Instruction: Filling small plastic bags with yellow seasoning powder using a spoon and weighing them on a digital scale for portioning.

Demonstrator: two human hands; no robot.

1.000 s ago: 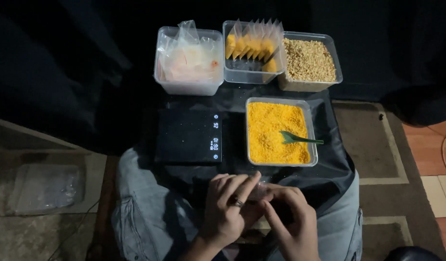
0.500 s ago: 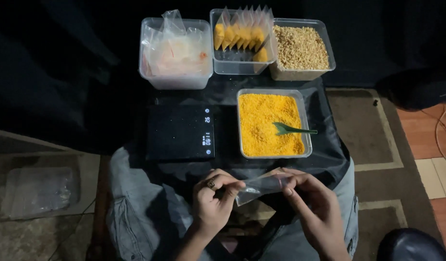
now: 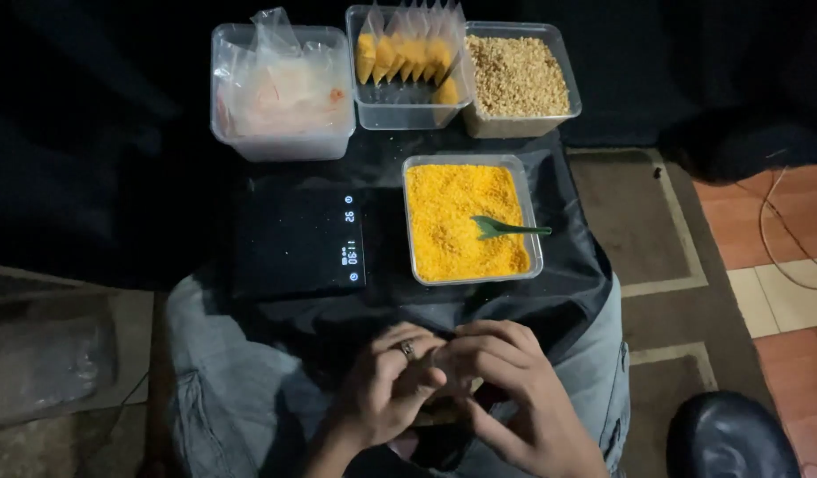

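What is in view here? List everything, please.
tub of yellow crumbs: 1, clear, centre right
spoon: 1, green, lying in the crumbs
scale: 1, black, left of that tub
tub of bags: 1, clear, back left
tub of filled packets: 1, clear with yellow packets, back centre
tub of grains: 1, tan, back right
black cloth: 1, under the tubs
left hand: ringed, touching the right
right hand: fingers curled against the left
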